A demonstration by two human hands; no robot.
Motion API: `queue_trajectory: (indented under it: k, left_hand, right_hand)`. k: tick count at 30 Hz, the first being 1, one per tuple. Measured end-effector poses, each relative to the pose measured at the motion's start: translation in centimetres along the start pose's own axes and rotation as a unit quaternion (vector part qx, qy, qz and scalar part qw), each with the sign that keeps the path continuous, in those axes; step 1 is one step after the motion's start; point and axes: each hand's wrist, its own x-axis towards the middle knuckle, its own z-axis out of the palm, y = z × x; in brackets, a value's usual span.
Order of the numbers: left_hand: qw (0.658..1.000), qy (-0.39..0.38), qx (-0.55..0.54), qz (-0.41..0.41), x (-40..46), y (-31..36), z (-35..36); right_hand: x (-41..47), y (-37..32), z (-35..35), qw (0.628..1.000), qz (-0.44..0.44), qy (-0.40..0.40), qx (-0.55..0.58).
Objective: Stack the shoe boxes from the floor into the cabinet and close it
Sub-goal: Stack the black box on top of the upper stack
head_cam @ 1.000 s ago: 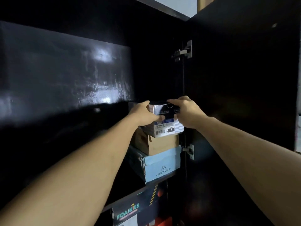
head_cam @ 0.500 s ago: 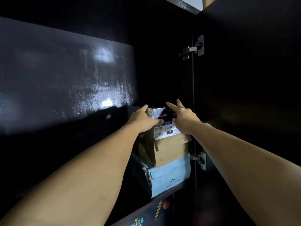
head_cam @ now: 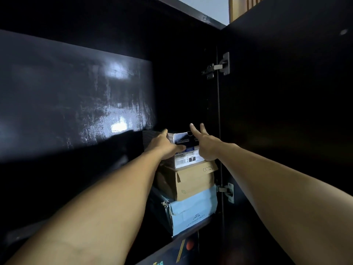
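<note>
The glossy dark cabinet wall (head_cam: 76, 104) fills the left of the view, catching a smeared reflection. Just to its right the left hand (head_cam: 166, 147) grips the near left corner of the top shoe box (head_cam: 186, 150), its fingers curled round the left side and the thumb pressed on the labelled front face. This box sits on top of a brown cardboard box (head_cam: 189, 181), which rests on a pale blue box (head_cam: 193, 213); the whole stack stands on the cabinet shelf (head_cam: 193, 231), tight against the hinge side. To the right, the right hand (head_cam: 207, 147) lies against the box's right front corner with its fingers spread wide and straight, pushing rather than gripping. Further right are the two hinges, upper (head_cam: 219, 66) and lower (head_cam: 227, 190), and the open cabinet door (head_cam: 286, 121).

The step in hand looks like seating the top box squarely. To do it well, push evenly with both hands so the box slides straight back without twisting, and keep pressure low on the face so the brown box beneath is not dragged along or tipped. The front edges should end flush behind the door line, clear of the hinges, or the door will likely not close.
</note>
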Motion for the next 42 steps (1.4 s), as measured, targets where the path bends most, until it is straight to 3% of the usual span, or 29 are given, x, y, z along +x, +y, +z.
queue_trajectory:
  k: [6, 9, 13, 17, 19, 21, 23, 25, 27, 29, 34, 42]
  left_hand:
    - [0.991, -0.022, 0.120, -0.046, -1.0, 1.5, -0.3]
    - [0.993, -0.003, 0.100, -0.056, -3.4, 2.8, 0.8]
    - [0.986, 0.162, 0.021, 0.045, -9.4, 4.7, 3.3]
    - [0.932, 0.306, -0.036, 0.190, -16.3, 5.1, 7.6]
    - [0.955, 0.220, -0.074, 0.187, -19.4, 5.6, 9.7]
    - [0.984, 0.052, -0.084, 0.149, -22.2, 6.4, 12.0]
    - [0.979, -0.090, -0.054, 0.176, -25.0, 7.4, 14.4]
    - [0.946, -0.236, -0.021, 0.219, -27.8, 9.0, 16.8]
    - [0.893, -0.372, 0.018, 0.255, -30.2, 11.0, 19.8]
    - [0.843, -0.456, 0.036, 0.284, -32.4, 13.0, 22.9]
    - [0.801, -0.522, 0.045, 0.290, -37.9, 17.3, 32.0]
    - [0.844, -0.517, -0.089, 0.114, -45.3, 21.7, 44.9]
  right_hand:
    - [-3.4, 1.7, -0.9, 0.998, -0.021, -0.050, -0.030]
    - [-6.1, 2.9, -2.1, 0.998, 0.014, -0.059, -0.006]
    - [-11.4, 4.3, -3.4, 0.996, 0.057, -0.063, 0.027]
    - [-18.5, 6.2, -4.6, 0.986, 0.117, -0.106, 0.045]
    - [-21.9, 7.5, -5.4, 0.977, 0.160, -0.131, 0.043]
    - [-24.8, 8.9, -6.4, 0.972, 0.180, -0.152, 0.023]
    - [-27.8, 10.7, -7.1, 0.966, 0.196, -0.169, 0.006]
    - [-30.8, 13.0, -7.3, 0.957, 0.226, -0.184, 0.000]
    - [-33.9, 16.1, -7.0, 0.944, 0.267, -0.192, 0.001]
    - [-36.9, 19.7, -6.3, 0.935, 0.302, -0.189, 0.005]
    - [-44.6, 28.7, -3.6, 0.906, 0.374, -0.196, -0.005]
    - [-54.9, 43.4, -1.3, 0.890, 0.438, -0.082, -0.103]
